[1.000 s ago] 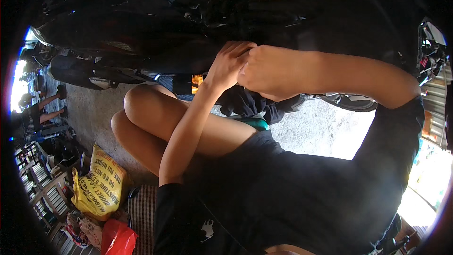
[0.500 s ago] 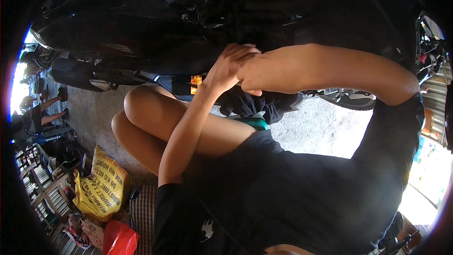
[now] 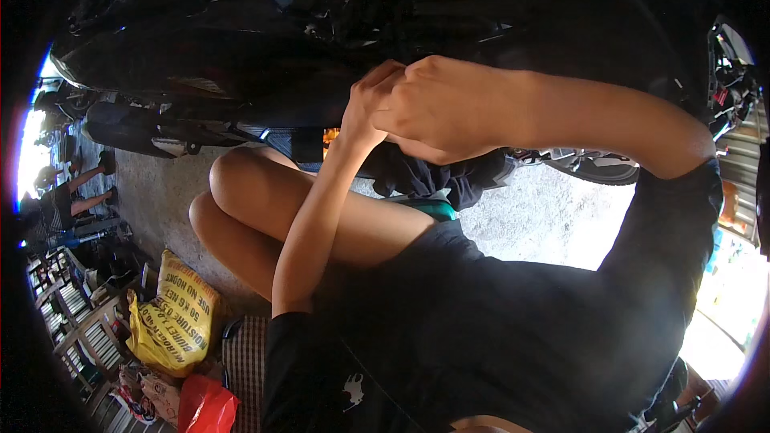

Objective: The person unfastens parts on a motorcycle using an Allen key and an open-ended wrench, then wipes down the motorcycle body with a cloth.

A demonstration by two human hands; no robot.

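In the middle of the view, my left hand and my right hand are pressed together, fingers curled inward. The back of the right hand faces up and covers part of the left hand's fingers. Whatever they grip, if anything, is hidden between them. Just beyond them stretches a large glossy black body, which looks like a motorcycle's, too dark to make out in detail. Below the hands, a bunched dark cloth lies beside my bent knees, over a green object.
A yellow printed sack and a red plastic bag lie at the lower left, by slatted wooden furniture. Another person is at the far left. A wheel shows right of the cloth, above pale concrete floor.
My right hand has turned so its back faces up, and its knuckles have risen over the left hand. The left hand has shifted slightly left, its fingers curling more.
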